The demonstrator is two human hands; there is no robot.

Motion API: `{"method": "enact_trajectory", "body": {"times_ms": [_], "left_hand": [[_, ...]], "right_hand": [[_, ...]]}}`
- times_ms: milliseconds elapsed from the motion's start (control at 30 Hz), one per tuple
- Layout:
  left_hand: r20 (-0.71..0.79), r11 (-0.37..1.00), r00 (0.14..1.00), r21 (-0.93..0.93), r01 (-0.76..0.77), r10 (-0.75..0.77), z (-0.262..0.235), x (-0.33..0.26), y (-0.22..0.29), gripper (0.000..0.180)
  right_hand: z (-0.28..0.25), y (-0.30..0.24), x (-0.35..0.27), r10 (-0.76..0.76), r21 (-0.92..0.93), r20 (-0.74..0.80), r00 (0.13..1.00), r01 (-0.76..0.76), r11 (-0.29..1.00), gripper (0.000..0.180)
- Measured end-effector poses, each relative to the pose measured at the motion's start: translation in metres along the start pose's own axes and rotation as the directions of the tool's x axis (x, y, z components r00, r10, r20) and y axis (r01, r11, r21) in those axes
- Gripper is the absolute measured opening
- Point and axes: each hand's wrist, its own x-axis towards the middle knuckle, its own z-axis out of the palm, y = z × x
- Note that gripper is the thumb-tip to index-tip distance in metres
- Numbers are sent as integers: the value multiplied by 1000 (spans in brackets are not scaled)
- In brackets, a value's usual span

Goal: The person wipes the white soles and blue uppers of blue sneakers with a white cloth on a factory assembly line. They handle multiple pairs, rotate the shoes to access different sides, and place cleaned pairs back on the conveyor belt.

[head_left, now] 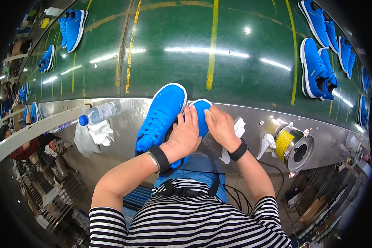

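Two bright blue sneakers lie at the metal ledge (124, 120) in front of me. One sneaker (161, 115) rests laces up, toe pointing away. My left hand (185, 134) grips the second blue sneaker (202, 112) from the side, steadying it against the first. My right hand (219, 126) presses a small pale piece, perhaps an eraser or cloth, against that second sneaker's toe. Both wrists wear black bands. A white rag (238, 129) lies just under my right hand.
A green conveyor belt (202, 49) with yellow lines carries blue sneaker pairs at the far left (73, 27) and right (316, 68). A plastic bottle (98, 113) and rags (96, 134) lie on the ledge at left. A metal can (295, 146) with yellow label stands at right.
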Motion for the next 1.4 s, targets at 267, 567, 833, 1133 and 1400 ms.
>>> {"method": "enact_trajectory", "body": {"times_ms": [267,567,833,1133,1400], "left_hand": [[10,998,1000,-55,1,0,0,-1,-2,94],[-23,998,1000,-64,-13,11,2,-1,-2,94],[-4,1000,1000,-22,8,-8,0,1,-1,93],[4,1000,1000,-20,21,-21,1,0,1,93],[-7,1000,1000,-15,-1,0,3,1,-2,94]], "right_hand": [[1,8,-4,-27,-3,20,999,27,1000,18],[-7,4,-10,-66,-84,36,997,69,994,15],[1,-3,4,-112,-122,-19,994,109,987,16],[7,-7,3,-36,-122,-52,998,30,992,16],[9,-9,7,-8,-117,-112,994,-5,993,16]]}}
